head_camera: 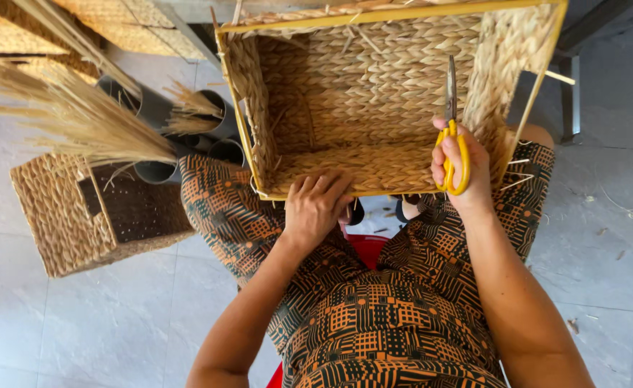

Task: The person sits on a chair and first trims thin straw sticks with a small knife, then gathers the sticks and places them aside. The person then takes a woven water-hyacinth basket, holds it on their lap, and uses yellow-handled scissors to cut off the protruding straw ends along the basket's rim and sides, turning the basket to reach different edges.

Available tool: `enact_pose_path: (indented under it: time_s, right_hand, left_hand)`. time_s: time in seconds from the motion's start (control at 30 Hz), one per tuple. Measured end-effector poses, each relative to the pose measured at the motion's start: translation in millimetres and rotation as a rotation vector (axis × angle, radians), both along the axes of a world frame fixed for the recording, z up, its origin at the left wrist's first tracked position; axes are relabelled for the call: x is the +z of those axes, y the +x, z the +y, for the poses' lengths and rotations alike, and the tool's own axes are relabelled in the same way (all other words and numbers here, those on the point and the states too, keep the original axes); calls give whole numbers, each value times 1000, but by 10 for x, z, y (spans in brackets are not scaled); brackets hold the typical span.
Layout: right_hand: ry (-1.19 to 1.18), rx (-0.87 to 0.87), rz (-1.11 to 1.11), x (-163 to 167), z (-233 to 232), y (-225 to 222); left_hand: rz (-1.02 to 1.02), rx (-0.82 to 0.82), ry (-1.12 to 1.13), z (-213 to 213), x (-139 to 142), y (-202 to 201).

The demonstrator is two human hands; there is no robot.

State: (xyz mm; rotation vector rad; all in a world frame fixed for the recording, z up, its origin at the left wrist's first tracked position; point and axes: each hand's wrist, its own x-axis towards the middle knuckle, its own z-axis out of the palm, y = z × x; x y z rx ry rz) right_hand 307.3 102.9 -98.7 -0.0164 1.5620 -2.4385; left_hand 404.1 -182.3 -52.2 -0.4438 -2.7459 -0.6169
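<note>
The woven basket (374, 93) lies on its side across the lap, upper centre of frame, opening toward the camera. The left hand (316, 205) grips its lower rim, fingers curled over. The right hand (463, 169), right of centre, grasps yellow-handled scissors (451, 136), blades pointing up inside the basket.

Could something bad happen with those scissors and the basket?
Maybe. The scissors in the right hand point up close to the basket weave, so they might snip a good strand. The left hand holds the near edge, fairly close to the blades. Loose straw ends poke out and might prick fingers.
</note>
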Motion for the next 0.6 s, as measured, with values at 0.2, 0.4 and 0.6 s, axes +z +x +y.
enact_pose_path:
  time_s: [0.2, 0.4, 0.6]
  right_hand:
    - [-55, -141, 93, 61, 183, 227]
    - [-41, -330, 182, 211, 626, 663]
    - [14, -444, 150, 121, 848, 933]
  left_hand:
    - [18, -39, 78, -81, -95, 74]
    - [47, 142, 365, -177, -7, 56]
    - [80, 249, 424, -240, 52, -74]
